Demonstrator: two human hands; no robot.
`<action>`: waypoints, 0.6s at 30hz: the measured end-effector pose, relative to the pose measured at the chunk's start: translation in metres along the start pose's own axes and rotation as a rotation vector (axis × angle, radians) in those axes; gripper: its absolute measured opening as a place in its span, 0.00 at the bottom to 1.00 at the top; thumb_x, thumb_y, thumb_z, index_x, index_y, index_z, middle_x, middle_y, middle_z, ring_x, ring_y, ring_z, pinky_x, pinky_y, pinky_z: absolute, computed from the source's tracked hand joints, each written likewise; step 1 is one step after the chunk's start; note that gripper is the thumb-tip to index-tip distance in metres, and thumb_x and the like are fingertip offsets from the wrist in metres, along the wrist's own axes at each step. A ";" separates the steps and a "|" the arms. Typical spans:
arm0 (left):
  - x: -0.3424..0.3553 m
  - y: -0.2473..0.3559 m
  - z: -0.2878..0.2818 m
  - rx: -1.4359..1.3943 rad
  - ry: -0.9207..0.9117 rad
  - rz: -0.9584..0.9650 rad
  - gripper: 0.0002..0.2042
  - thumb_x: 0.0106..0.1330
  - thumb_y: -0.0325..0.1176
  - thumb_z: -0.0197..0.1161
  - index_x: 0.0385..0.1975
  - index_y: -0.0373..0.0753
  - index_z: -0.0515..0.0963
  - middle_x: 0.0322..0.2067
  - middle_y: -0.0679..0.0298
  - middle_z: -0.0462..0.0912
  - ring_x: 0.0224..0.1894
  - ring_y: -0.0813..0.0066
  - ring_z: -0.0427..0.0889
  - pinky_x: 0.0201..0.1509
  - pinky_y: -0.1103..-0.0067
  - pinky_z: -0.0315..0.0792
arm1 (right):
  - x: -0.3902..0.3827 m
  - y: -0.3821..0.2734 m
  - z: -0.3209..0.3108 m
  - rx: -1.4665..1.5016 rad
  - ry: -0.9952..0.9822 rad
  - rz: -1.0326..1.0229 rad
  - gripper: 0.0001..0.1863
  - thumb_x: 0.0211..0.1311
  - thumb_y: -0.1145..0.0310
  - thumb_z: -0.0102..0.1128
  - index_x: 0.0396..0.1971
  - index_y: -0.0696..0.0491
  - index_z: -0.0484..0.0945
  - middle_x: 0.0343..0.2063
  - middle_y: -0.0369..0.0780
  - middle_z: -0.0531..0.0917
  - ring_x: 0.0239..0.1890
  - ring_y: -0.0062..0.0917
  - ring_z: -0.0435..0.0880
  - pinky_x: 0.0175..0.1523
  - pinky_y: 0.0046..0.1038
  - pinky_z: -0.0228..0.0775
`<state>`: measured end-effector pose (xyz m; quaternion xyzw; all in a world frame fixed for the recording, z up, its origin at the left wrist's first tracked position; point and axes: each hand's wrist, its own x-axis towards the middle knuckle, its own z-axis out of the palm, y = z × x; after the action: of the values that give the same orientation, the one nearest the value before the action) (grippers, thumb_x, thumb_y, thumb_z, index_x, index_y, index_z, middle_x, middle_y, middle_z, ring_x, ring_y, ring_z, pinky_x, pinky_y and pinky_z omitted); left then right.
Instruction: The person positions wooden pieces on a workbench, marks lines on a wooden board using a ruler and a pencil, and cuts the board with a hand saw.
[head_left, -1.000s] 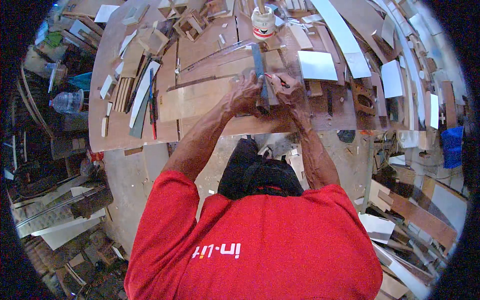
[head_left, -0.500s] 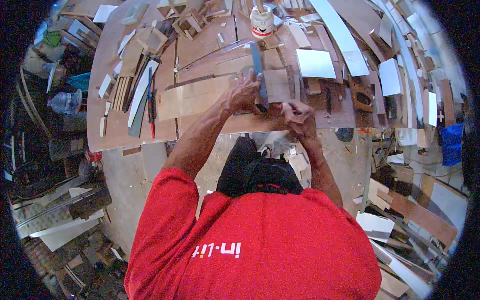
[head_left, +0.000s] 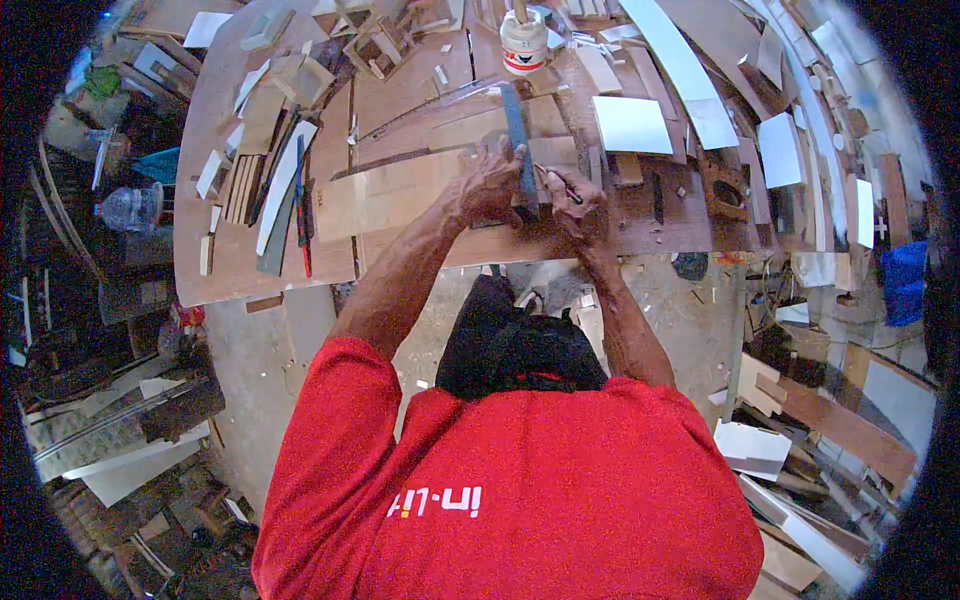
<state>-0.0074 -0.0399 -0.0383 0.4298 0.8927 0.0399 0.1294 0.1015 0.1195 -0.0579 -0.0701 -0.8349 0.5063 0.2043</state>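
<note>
A blue-grey straightedge (head_left: 515,118) lies crosswise over a pale wooden board (head_left: 375,193) near the table's front edge. My left hand (head_left: 490,180) bears down on the straightedge, its fingertips along the left side. Just right of it, my right hand (head_left: 577,205) is closed round a thin pen-like tool (head_left: 545,174) whose tip points up and left toward the straightedge. The fingers hide most of that tool, so its exact kind is unclear.
A white tub (head_left: 524,45) stands at the back of the wooden table (head_left: 330,262). White panels (head_left: 632,126) and offcuts lie to the right. On the left are a red-and-black long tool (head_left: 303,215) and stacked wood strips (head_left: 243,188). Scrap boards (head_left: 840,415) crowd the floor.
My right hand has moved up and slightly left, bringing the thin tool closer to the straightedge. The left hand and the straightedge stay in nearly the same place.
</note>
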 end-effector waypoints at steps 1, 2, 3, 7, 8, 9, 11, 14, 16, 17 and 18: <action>0.000 0.000 -0.001 0.003 0.001 -0.002 0.58 0.27 0.53 0.83 0.64 0.37 0.61 0.56 0.45 0.67 0.57 0.37 0.69 0.57 0.49 0.69 | 0.001 0.002 0.003 -0.033 0.001 0.015 0.17 0.69 0.58 0.53 0.43 0.54 0.84 0.32 0.46 0.85 0.32 0.33 0.85 0.40 0.33 0.76; -0.001 0.001 -0.002 -0.007 0.016 0.007 0.58 0.28 0.53 0.83 0.64 0.38 0.62 0.56 0.45 0.67 0.57 0.36 0.69 0.56 0.49 0.69 | 0.003 0.004 0.006 -0.061 0.000 0.000 0.17 0.69 0.58 0.52 0.43 0.54 0.84 0.32 0.47 0.85 0.33 0.36 0.85 0.41 0.34 0.76; -0.003 -0.001 -0.004 -0.019 0.033 0.018 0.57 0.28 0.53 0.82 0.64 0.38 0.62 0.56 0.45 0.67 0.56 0.36 0.70 0.56 0.49 0.69 | 0.006 0.006 0.010 -0.095 -0.013 0.017 0.17 0.69 0.58 0.51 0.43 0.53 0.83 0.33 0.48 0.85 0.34 0.40 0.85 0.42 0.35 0.76; -0.007 -0.001 -0.012 -0.088 -0.088 -0.024 0.58 0.31 0.51 0.82 0.68 0.39 0.58 0.63 0.41 0.60 0.61 0.27 0.64 0.58 0.39 0.64 | 0.021 0.009 0.018 -0.074 -0.058 0.064 0.17 0.70 0.58 0.50 0.43 0.53 0.83 0.29 0.49 0.84 0.29 0.41 0.84 0.38 0.37 0.75; -0.007 -0.001 -0.012 -0.082 -0.071 -0.020 0.58 0.32 0.51 0.82 0.68 0.40 0.58 0.63 0.41 0.60 0.60 0.27 0.64 0.57 0.39 0.65 | 0.024 0.008 0.019 -0.045 -0.052 0.077 0.16 0.70 0.59 0.50 0.42 0.53 0.83 0.29 0.49 0.84 0.28 0.41 0.84 0.37 0.37 0.75; -0.007 0.001 -0.010 -0.038 0.039 0.017 0.55 0.32 0.49 0.82 0.66 0.40 0.60 0.59 0.44 0.64 0.57 0.31 0.69 0.53 0.44 0.69 | 0.026 0.008 0.019 0.005 -0.053 0.059 0.16 0.70 0.59 0.50 0.42 0.53 0.83 0.28 0.50 0.83 0.27 0.41 0.83 0.36 0.38 0.75; -0.005 0.002 -0.006 -0.025 0.061 0.001 0.54 0.34 0.49 0.80 0.66 0.40 0.60 0.59 0.44 0.65 0.57 0.31 0.68 0.53 0.44 0.69 | 0.027 0.006 0.018 -0.038 -0.037 0.031 0.16 0.69 0.59 0.50 0.42 0.53 0.83 0.29 0.50 0.84 0.29 0.42 0.84 0.36 0.38 0.75; 0.000 0.000 0.001 -0.078 -0.066 -0.091 0.54 0.39 0.51 0.78 0.69 0.37 0.57 0.65 0.36 0.58 0.64 0.22 0.59 0.59 0.35 0.61 | 0.027 0.002 0.018 -0.090 -0.036 0.024 0.16 0.69 0.59 0.50 0.41 0.54 0.84 0.30 0.50 0.84 0.31 0.42 0.85 0.38 0.37 0.76; -0.001 -0.002 0.006 -0.060 0.021 -0.053 0.52 0.43 0.49 0.76 0.69 0.37 0.57 0.66 0.35 0.57 0.64 0.22 0.60 0.61 0.36 0.60 | 0.028 0.001 0.018 -0.090 -0.024 0.021 0.17 0.69 0.59 0.50 0.40 0.54 0.84 0.31 0.50 0.85 0.33 0.42 0.86 0.39 0.37 0.76; -0.002 -0.004 0.009 -0.046 0.041 -0.021 0.52 0.40 0.48 0.78 0.68 0.38 0.59 0.62 0.39 0.61 0.61 0.26 0.64 0.57 0.40 0.65 | 0.029 0.000 0.018 -0.064 -0.010 0.000 0.17 0.69 0.59 0.50 0.40 0.54 0.84 0.32 0.51 0.85 0.34 0.42 0.86 0.40 0.37 0.76; -0.003 -0.005 0.011 -0.031 0.061 0.013 0.52 0.37 0.46 0.79 0.66 0.40 0.60 0.59 0.43 0.64 0.58 0.30 0.68 0.53 0.44 0.70 | 0.030 -0.001 0.018 -0.026 0.000 -0.030 0.17 0.69 0.59 0.50 0.40 0.54 0.84 0.33 0.51 0.85 0.35 0.43 0.86 0.40 0.37 0.76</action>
<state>-0.0068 -0.0461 -0.0487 0.4321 0.8927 0.0676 0.1083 0.0668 0.1141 -0.0566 -0.0604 -0.8423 0.4923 0.2111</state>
